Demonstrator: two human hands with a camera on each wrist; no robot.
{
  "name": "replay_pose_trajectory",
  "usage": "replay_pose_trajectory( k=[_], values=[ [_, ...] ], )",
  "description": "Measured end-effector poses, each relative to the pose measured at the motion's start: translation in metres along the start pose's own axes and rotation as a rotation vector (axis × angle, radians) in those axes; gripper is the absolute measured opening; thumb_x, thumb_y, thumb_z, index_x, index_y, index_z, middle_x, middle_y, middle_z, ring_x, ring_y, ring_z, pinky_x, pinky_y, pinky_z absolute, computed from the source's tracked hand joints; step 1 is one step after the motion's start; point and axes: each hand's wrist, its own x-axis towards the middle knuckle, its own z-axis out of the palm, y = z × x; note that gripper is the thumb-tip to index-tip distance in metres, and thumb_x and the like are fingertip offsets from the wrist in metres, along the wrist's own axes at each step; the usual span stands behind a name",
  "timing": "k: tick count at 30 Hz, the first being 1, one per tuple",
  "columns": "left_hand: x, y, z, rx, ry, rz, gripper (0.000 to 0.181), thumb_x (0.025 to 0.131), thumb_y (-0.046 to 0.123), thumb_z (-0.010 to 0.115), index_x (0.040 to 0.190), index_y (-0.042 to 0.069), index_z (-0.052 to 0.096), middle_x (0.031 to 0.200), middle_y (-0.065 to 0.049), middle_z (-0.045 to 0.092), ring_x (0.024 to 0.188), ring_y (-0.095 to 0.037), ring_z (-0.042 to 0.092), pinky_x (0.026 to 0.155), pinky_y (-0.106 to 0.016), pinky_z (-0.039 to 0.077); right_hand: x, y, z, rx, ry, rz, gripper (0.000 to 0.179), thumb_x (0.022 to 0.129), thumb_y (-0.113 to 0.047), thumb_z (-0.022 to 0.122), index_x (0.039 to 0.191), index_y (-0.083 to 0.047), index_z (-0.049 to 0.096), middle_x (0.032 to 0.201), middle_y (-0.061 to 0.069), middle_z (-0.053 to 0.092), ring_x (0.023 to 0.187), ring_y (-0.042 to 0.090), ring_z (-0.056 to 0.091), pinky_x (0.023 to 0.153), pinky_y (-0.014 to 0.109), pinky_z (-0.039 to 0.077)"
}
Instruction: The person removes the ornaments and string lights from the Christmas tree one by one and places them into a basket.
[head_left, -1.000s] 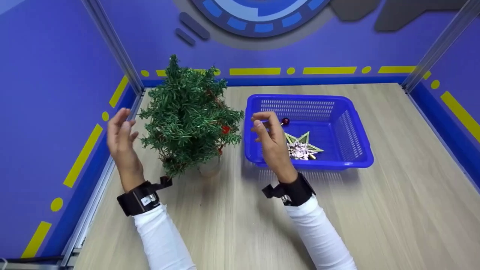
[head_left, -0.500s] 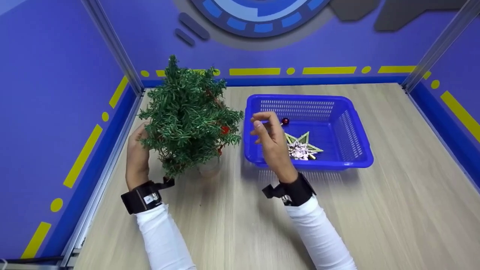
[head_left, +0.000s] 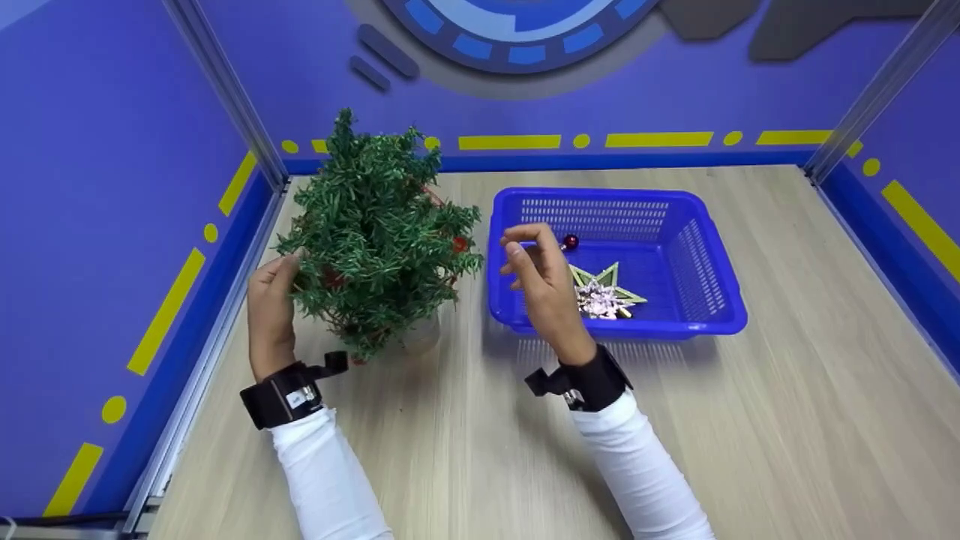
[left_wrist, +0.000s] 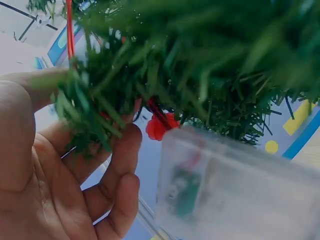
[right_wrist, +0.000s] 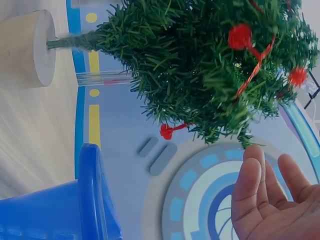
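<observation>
Tree (head_left: 379, 232) stands left of the blue basket (head_left: 660, 328), likely light, springy and bristly, best held by its wooden base (right_wrist: 22, 50); left hand (head_left: 271, 319) curls round an outer branch (left_wrist: 92, 97), right hand (head_left: 551, 296), loosely bent, holds nothing.

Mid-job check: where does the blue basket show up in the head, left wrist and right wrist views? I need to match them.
Head: the blue basket is right of centre, partly hidden by the right hand.
Left wrist: not visible.
Right wrist: lower left corner, cut off by the picture's edge.
Shared landmark: the green tree, left of centre in head, across the top in left wrist, upper right in right wrist.
</observation>
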Motion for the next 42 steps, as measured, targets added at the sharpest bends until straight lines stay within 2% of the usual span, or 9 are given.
replay_pose_trajectory(
  k=[6, 11, 15, 19, 24, 26, 28, 34, 42],
  values=[
    [0.001, 0.002, 0.004, -0.125, 0.111, 0.068, 0.043, 0.096, 0.004, 0.053, 0.055, 0.009, 0.062, 0.059, 0.003, 0.065, 0.059, -0.012, 0.063, 0.066, -0.027, 0.052, 0.0, 0.0, -0.002, -0.003, -0.001, -0.003, 0.024, 0.107, -0.021, 0.05, 0.122, -0.004, 0.057, 0.115, 0.007, 0.062, 0.088, 0.045, 0.062, 0.067, 0.045, 0.054],
    [0.0, 0.009, 0.007, -0.154, 0.166, 0.179, 0.021, 0.099, 0.016, 0.06, 0.085, 0.009, 0.073, 0.093, 0.001, 0.072, 0.092, -0.015, 0.062, 0.082, -0.033, 0.046, 0.001, 0.0, -0.003, 0.004, 0.0, -0.001, 0.024, 0.106, -0.022, 0.05, 0.122, -0.005, 0.057, 0.114, 0.007, 0.062, 0.088, 0.049, 0.061, 0.066, 0.049, 0.054],
    [-0.003, 0.015, 0.008, -0.085, 0.056, 0.2, 0.033, 0.103, 0.023, 0.053, 0.128, 0.01, 0.069, 0.137, -0.007, 0.062, 0.129, -0.023, 0.049, 0.103, -0.043, 0.037, 0.002, 0.001, -0.003, 0.002, 0.002, 0.0, 0.024, 0.106, -0.022, 0.051, 0.121, -0.005, 0.058, 0.114, 0.006, 0.062, 0.087, 0.049, 0.06, 0.066, 0.047, 0.054],
    [-0.005, 0.018, 0.01, -0.001, -0.056, 0.083, 0.045, 0.102, 0.018, 0.048, 0.146, 0.008, 0.054, 0.157, -0.009, 0.045, 0.147, -0.02, 0.036, 0.116, -0.043, 0.03, 0.002, 0.001, -0.003, 0.004, -0.001, 0.001, 0.024, 0.106, -0.022, 0.05, 0.121, -0.004, 0.057, 0.114, 0.007, 0.062, 0.087, 0.05, 0.06, 0.066, 0.049, 0.054],
    [-0.003, 0.017, 0.013, 0.115, -0.109, 0.006, 0.029, 0.096, 0.005, 0.053, 0.122, 0.003, 0.066, 0.115, -0.009, 0.063, 0.104, -0.017, 0.054, 0.088, -0.03, 0.041, 0.001, 0.001, -0.002, 0.006, -0.002, 0.01, 0.025, 0.106, -0.022, 0.05, 0.12, -0.003, 0.057, 0.113, 0.007, 0.062, 0.087, 0.051, 0.06, 0.066, 0.051, 0.054],
    [-0.002, 0.016, 0.014, 0.177, -0.132, 0.021, 0.014, 0.092, -0.004, 0.053, 0.094, 0.002, 0.066, 0.092, -0.004, 0.06, 0.088, -0.014, 0.054, 0.076, -0.029, 0.04, 0.001, 0.001, -0.002, 0.004, 0.001, 0.015, 0.025, 0.106, -0.022, 0.051, 0.12, -0.002, 0.058, 0.113, 0.007, 0.063, 0.087, 0.05, 0.06, 0.066, 0.05, 0.054],
    [-0.002, 0.016, 0.013, 0.268, -0.161, 0.009, 0.017, 0.088, -0.008, 0.056, 0.087, 0.007, 0.065, 0.092, 0.001, 0.064, 0.09, -0.009, 0.059, 0.076, -0.025, 0.044, 0.001, 0.0, -0.002, 0.004, 0.001, 0.018, 0.026, 0.106, -0.022, 0.052, 0.121, -0.001, 0.058, 0.113, 0.007, 0.063, 0.087, 0.049, 0.061, 0.067, 0.05, 0.054],
    [-0.003, 0.019, 0.008, 0.455, -0.285, -0.004, 0.026, 0.087, -0.015, 0.051, 0.108, -0.006, 0.063, 0.12, -0.02, 0.063, 0.112, -0.024, 0.062, 0.091, -0.032, 0.047, 0.0, 0.0, 0.0, -0.006, -0.005, 0.025, 0.025, 0.106, -0.022, 0.052, 0.12, -0.003, 0.059, 0.113, 0.006, 0.063, 0.086, 0.041, 0.063, 0.068, 0.05, 0.054],
    [-0.007, 0.026, 0.001, 0.528, -0.417, -0.045, 0.062, 0.09, -0.012, 0.048, 0.151, -0.01, 0.035, 0.156, -0.031, 0.034, 0.141, -0.048, 0.041, 0.112, -0.056, 0.04, 0.0, 0.0, 0.0, -0.005, -0.006, 0.024, 0.025, 0.106, -0.02, 0.053, 0.12, -0.001, 0.058, 0.114, 0.007, 0.063, 0.087, 0.046, 0.061, 0.067, 0.048, 0.055]
  ],
)
